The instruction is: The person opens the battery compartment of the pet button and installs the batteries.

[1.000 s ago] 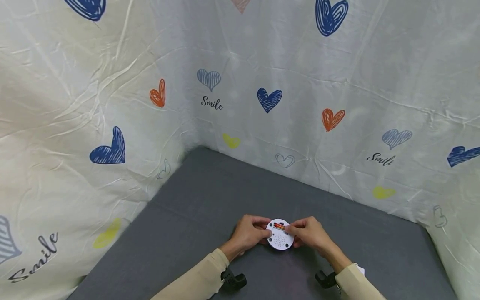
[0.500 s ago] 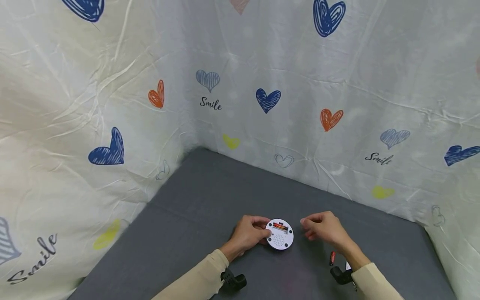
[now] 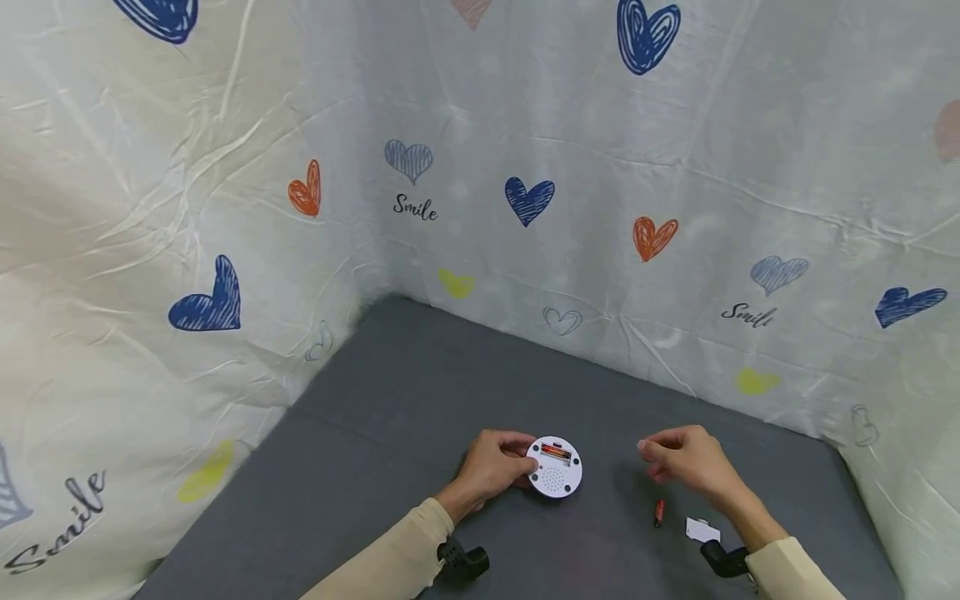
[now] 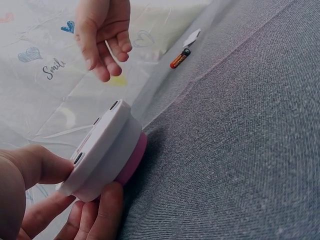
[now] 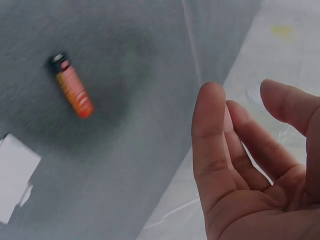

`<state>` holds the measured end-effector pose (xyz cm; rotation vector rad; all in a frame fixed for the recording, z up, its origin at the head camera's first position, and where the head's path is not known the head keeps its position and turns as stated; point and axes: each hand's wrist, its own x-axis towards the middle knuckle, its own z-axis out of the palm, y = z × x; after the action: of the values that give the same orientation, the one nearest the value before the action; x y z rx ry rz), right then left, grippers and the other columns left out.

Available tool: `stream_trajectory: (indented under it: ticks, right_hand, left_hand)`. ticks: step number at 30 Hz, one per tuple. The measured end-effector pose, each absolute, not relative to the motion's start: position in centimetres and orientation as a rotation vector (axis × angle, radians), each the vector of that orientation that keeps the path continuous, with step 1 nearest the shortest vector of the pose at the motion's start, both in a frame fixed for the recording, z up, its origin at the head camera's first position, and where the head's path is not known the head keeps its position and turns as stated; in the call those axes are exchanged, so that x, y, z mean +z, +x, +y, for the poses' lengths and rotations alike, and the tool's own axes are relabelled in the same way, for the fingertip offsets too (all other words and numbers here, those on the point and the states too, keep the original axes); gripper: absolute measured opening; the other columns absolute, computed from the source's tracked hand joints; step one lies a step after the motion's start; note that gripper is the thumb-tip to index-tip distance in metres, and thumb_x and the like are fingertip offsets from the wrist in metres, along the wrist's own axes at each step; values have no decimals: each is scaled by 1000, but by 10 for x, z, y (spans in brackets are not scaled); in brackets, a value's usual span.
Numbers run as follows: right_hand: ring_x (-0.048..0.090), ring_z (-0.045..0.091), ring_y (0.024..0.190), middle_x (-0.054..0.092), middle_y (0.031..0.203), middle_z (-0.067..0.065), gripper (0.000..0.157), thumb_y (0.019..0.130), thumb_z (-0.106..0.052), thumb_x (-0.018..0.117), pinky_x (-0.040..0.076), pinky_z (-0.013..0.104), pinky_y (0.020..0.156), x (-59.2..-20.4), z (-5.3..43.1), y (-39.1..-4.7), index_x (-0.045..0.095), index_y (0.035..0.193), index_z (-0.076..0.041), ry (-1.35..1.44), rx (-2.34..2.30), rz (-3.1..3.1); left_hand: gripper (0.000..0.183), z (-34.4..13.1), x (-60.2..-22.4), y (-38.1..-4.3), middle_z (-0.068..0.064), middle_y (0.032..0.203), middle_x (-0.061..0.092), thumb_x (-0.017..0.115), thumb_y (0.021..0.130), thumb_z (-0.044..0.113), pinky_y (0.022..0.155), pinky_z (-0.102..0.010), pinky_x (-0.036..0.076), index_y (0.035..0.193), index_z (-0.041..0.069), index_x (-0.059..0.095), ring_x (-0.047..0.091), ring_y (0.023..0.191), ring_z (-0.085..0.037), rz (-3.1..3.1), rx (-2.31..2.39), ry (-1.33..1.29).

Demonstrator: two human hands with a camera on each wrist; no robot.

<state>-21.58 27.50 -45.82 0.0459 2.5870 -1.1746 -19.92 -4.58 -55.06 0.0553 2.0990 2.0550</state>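
My left hand grips a round white device by its left edge, thumb on the face and fingers beneath. Its upturned face has small dark feet, a patch of tiny holes and an uncovered battery slot with a red-and-black battery lying in it. In the left wrist view a pink band rings the device's lower side. My right hand hovers to the right, fingers loosely bent and nothing in them. Below it on the table lies a loose battery, beside a small white battery cover.
The dark grey tabletop meets a pale curtain printed with hearts at the back and left. A black wrist camera is strapped at the left wrist, another at the right.
My right hand has let go of the battery in the slot and drawn away to the right. The loose battery and white cover have come into full sight. My left hand still holds the device.
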Motion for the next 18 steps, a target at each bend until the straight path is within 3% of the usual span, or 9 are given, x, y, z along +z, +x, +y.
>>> stream_trajectory:
  ticks: [8,14,18]
  right_hand:
    - [81,23,88,83,106,13,33,105,-28,74,68,47,85,-454,294,-202,80,122,-1,-58,-982,2682]
    - [78,13,88,84,106,3,22,102,-22,78,65,28,75,-457,303,-194,83,118,-7,-325,-844,2801]
    - [76,7,87,83,106,2,19,100,-16,81,64,23,72,-460,305,-191,83,115,-6,-479,-790,2846]
  left_hand:
    - [35,-48,-549,-199,-11,96,76,81,87,-4,68,-37,69,122,-1,79,74,81,-15,2110,2043,55]
    - [35,-47,-551,-200,-10,97,76,82,87,-4,69,-36,69,122,0,80,73,82,-16,2117,2031,42]
    - [35,-46,-552,-200,-10,97,76,81,87,-4,69,-36,69,121,0,80,73,82,-16,2107,2035,39]
